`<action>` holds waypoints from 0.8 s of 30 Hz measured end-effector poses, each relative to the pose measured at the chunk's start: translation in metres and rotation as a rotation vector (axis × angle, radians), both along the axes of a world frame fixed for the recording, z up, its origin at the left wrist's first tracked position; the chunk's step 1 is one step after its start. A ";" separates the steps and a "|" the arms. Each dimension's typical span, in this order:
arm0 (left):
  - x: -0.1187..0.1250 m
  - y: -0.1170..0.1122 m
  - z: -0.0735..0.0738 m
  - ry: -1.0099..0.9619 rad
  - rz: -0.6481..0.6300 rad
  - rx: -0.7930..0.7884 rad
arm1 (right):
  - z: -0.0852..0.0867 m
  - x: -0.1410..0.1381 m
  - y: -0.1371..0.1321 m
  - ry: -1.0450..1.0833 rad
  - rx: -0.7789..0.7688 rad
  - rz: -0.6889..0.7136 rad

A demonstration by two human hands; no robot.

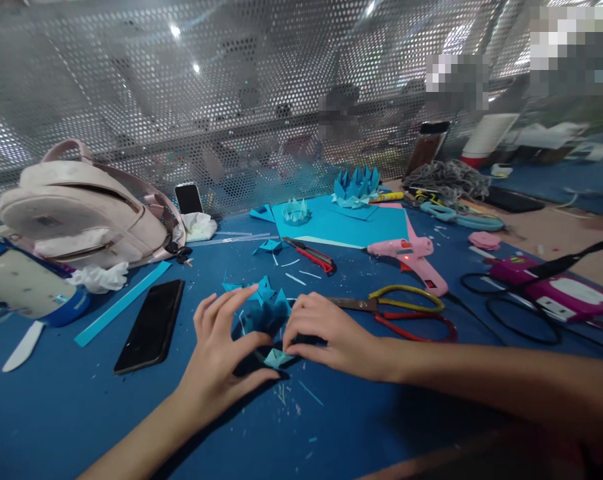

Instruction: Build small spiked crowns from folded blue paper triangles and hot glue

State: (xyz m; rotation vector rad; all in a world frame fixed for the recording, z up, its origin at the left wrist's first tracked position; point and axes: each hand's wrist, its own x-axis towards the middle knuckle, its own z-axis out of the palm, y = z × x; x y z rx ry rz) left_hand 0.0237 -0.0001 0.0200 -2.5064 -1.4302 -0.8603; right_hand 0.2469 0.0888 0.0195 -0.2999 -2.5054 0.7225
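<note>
A small light-teal folded paper piece (276, 359) lies low over the blue table, its right end pinched between the thumb and fingertips of my right hand (324, 332). On the other side, my left hand (220, 339) has its thumb and fingers spread apart around the left of that piece. It grips nothing that I can see. Just behind, between both hands, sits a darker blue folded paper form (265, 308) with pointed tips, partly hidden by my fingers. Scissors (381, 303) with yellow and red handles lie beyond my right hand.
A pink glue gun (411, 257) and a red utility knife (311, 257) lie ahead, near blue paper sheets (341, 227) with a pointed paper crown shape (356, 185). On the left are a phone (150, 327), a blue paper strip (124, 303) and a backpack (91, 207).
</note>
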 end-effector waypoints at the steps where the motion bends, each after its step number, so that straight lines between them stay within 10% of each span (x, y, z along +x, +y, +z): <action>1: 0.003 -0.001 0.000 0.021 -0.004 0.007 | 0.000 0.000 0.000 -0.007 0.029 0.009; 24: 0.016 -0.004 0.007 -0.001 -0.054 -0.163 | -0.010 -0.002 -0.006 -0.034 0.448 0.027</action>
